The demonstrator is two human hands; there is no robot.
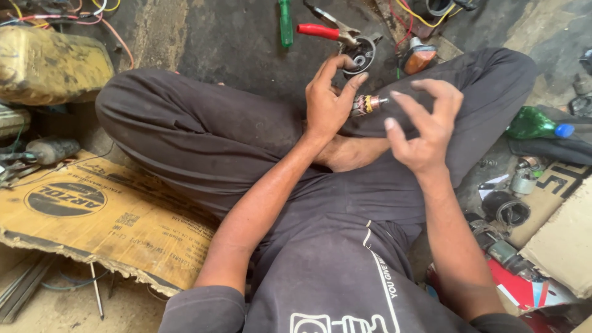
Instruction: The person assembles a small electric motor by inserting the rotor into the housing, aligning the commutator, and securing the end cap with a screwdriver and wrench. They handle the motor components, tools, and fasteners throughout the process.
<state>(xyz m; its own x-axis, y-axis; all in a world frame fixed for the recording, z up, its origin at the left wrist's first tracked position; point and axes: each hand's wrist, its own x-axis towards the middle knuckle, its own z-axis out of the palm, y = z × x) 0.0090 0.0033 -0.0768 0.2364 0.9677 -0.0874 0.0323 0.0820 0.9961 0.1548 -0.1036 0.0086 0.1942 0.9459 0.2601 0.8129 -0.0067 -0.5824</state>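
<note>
Left hand clamped on small cylindrical copper-wound armature; right hand just beside, fingers spread apart; round black metal cap above.

flattened carton: lying on the floor at left, beside the person's left knee; brown corrugated, torn ragged lower edge.
oval label: printed on that carton, black ring with black lettering; small square code and fine black print just right of it.
second carton: right edge, plain brown flap, tilted.
patterned cardboard: above that flap, tan with a black angular key pattern.
red pack: under the right carton, red with white and blue edge.
</note>
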